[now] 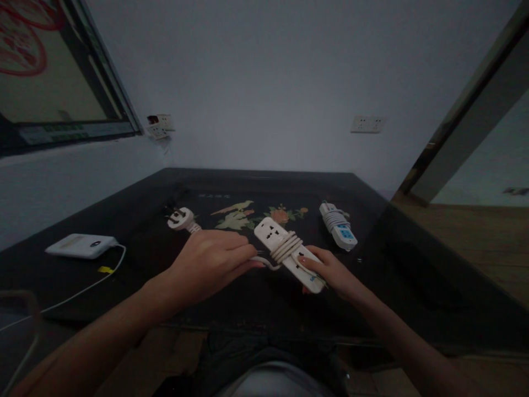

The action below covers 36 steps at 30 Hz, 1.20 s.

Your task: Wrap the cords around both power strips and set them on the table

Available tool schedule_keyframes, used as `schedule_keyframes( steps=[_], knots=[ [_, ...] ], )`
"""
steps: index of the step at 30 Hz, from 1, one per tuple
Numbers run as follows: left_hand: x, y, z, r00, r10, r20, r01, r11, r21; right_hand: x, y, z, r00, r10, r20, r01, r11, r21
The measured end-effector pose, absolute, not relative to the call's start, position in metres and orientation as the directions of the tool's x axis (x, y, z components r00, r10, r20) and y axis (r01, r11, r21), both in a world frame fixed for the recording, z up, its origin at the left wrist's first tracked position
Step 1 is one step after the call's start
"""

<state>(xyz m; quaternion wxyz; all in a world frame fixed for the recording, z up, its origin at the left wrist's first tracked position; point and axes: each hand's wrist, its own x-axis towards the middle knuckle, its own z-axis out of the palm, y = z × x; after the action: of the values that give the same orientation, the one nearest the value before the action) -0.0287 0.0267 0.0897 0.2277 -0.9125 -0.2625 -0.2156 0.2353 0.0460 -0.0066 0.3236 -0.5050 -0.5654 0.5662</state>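
A white power strip (268,232) is tilted above the dark table, its own cord (286,248) wound several turns around its middle. My right hand (326,270) grips the strip's near end, thumb on the top face and fingers beneath. My left hand (221,256) is closed on the loose stretch of cord to the left of the strip. Beyond the left knuckles a white plug (181,219) sticks out with its dark prongs pointing away. The part of the cord inside the left fist is hidden.
A second power strip (339,227) with blue sockets and a wound cord lies at the right of the table (231,309). On the left is a white power bank (85,246) with a white cable (95,284). Wall sockets (367,124) sit on the back wall.
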Motion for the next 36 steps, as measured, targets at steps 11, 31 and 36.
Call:
schedule_keyframes(
  steps=[11, 31, 36],
  knots=[
    [-0.014, 0.056, 0.106, 0.933, 0.358, 0.036, 0.345, -0.919, 0.189, 0.197, 0.026, 0.014, -0.619, 0.745, -0.25, 0.698, 0.376, -0.609],
    [-0.024, 0.085, 0.091, 0.943, 0.329, -0.044, 0.24, -0.584, 0.776, 0.184, -0.008, 0.052, -0.831, 0.547, 0.097, 0.553, 0.833, 0.038],
    [-0.03, 0.082, 0.088, 0.904, 0.425, 0.033, 0.226, -0.543, 0.809, 0.189, -0.008, 0.056, -0.823, 0.524, 0.221, 0.555, 0.825, 0.11]
  ],
)
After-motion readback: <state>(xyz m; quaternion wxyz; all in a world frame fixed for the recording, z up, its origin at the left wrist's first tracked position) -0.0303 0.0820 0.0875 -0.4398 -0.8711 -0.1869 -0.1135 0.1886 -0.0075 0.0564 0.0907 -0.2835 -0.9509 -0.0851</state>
